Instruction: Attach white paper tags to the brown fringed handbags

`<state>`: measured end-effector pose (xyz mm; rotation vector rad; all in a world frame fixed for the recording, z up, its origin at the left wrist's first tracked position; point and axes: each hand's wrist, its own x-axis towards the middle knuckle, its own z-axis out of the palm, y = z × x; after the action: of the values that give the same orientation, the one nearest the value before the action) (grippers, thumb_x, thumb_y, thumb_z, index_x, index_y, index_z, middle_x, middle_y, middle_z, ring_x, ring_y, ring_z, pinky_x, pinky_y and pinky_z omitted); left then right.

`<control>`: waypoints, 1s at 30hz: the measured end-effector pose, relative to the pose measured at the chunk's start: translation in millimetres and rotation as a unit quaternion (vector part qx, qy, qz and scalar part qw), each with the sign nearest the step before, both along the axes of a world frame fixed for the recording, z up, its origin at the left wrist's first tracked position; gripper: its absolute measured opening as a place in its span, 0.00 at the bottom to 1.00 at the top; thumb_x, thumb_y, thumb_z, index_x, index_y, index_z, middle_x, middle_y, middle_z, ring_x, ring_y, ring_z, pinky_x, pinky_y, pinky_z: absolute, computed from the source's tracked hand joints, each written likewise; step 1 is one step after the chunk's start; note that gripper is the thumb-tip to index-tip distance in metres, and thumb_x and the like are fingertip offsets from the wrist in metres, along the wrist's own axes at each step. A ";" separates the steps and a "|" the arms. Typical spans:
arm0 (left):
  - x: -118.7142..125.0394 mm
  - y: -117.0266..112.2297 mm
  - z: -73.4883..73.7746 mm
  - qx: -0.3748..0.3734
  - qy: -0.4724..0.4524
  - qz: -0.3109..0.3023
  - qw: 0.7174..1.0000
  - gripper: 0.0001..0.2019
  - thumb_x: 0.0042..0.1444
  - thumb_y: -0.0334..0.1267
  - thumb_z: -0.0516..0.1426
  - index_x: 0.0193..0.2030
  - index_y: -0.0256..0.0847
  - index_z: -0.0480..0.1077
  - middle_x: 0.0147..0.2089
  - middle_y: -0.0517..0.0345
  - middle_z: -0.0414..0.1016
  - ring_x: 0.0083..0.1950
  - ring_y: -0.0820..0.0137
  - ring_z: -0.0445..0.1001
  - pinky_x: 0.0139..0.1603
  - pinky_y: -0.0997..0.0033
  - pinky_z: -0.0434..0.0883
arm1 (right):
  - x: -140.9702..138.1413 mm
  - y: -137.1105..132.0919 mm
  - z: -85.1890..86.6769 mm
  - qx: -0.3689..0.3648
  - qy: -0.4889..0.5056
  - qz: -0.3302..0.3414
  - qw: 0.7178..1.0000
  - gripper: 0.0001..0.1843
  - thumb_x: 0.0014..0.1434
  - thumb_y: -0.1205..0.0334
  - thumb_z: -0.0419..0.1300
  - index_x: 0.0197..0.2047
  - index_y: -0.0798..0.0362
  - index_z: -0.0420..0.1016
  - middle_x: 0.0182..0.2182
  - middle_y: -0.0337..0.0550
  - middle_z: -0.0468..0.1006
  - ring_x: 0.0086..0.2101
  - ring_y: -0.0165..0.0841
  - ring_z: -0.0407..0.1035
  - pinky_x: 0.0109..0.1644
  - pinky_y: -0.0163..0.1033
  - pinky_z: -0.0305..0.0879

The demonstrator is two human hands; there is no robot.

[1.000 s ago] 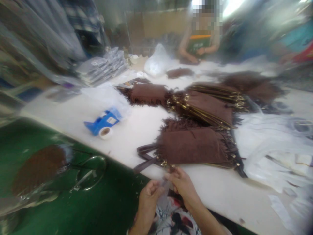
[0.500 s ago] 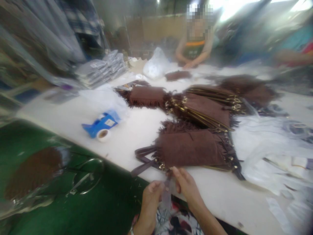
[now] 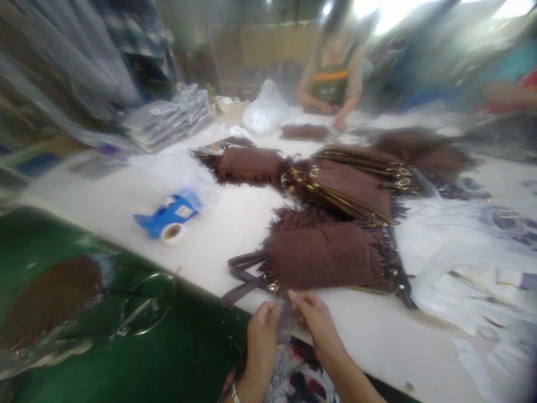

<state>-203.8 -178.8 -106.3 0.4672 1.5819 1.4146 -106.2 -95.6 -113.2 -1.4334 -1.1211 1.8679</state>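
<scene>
A brown fringed bag (image 3: 323, 254) lies flat on the white table in front of me, with its strap loop (image 3: 245, 274) and gold-coloured fittings on the left. Below its near edge, my left hand (image 3: 260, 341) is closed in a pinch on a small translucent plastic strip (image 3: 285, 323). My right hand (image 3: 316, 324) is pinched too, its thumb and fingertips at the upper end of that strip, beside the bag's edge. What exactly lies between the right fingertips is blurred and partly hidden.
More brown bags with gold zips (image 3: 352, 187) are piled beyond. A blue tape dispenser (image 3: 168, 215) and a tape roll (image 3: 172, 234) sit to the left. Plastic bags (image 3: 457, 268) cover the right. Packed goods (image 3: 168, 120) are stacked at back left. A co-worker (image 3: 331, 78) stands across the table.
My left hand has risen slightly towards the right hand, and less of the plastic strip shows below the fingers. The co-worker's hands have moved apart. The view has shifted slightly.
</scene>
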 end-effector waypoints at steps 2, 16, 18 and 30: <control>0.2 2.6 2.3 -0.006 0.019 -0.006 1.000 0.17 0.58 0.50 0.54 0.39 0.37 0.73 0.34 0.54 0.77 0.35 0.65 0.71 0.36 0.73 0.66 | 0.2 0.2 0.0 0.006 -0.004 0.001 1.000 0.22 0.47 0.42 0.65 0.28 0.54 0.70 0.15 0.30 0.62 0.16 0.24 0.53 0.19 0.31 0.48; 0.1 14.6 14.3 -0.043 0.136 -0.002 0.990 0.13 0.58 0.46 0.54 0.40 0.40 0.73 0.37 0.54 0.78 0.38 0.63 0.74 0.39 0.71 0.66 | 14.3 -12.6 15.7 0.116 -0.061 0.041 0.990 0.18 0.57 0.48 0.56 0.44 0.52 0.71 0.24 0.37 0.72 0.23 0.31 0.64 0.25 0.34 0.60; 0.7 15.3 12.4 -0.044 0.117 0.002 0.992 0.13 0.58 0.47 0.55 0.40 0.39 0.72 0.35 0.55 0.77 0.37 0.64 0.74 0.38 0.71 0.66 | 15.3 -14.7 11.9 0.094 -0.041 0.044 0.994 0.19 0.55 0.49 0.57 0.45 0.53 0.70 0.23 0.36 0.71 0.21 0.30 0.62 0.22 0.33 0.58; -2.2 20.7 3.6 -0.004 -0.147 0.041 0.988 0.20 0.47 0.50 0.64 0.38 0.34 0.74 0.35 0.50 0.77 0.33 0.67 0.74 0.35 0.72 0.69 | 14.4 -1.5 5.2 0.003 -0.013 0.016 1.000 0.18 0.47 0.46 0.65 0.28 0.53 0.70 0.16 0.30 0.62 0.16 0.23 0.51 0.19 0.30 0.47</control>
<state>-206.0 -158.1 -102.6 0.1799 1.3794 1.4651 -91.8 -97.1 -108.1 -1.4492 -1.1679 1.8705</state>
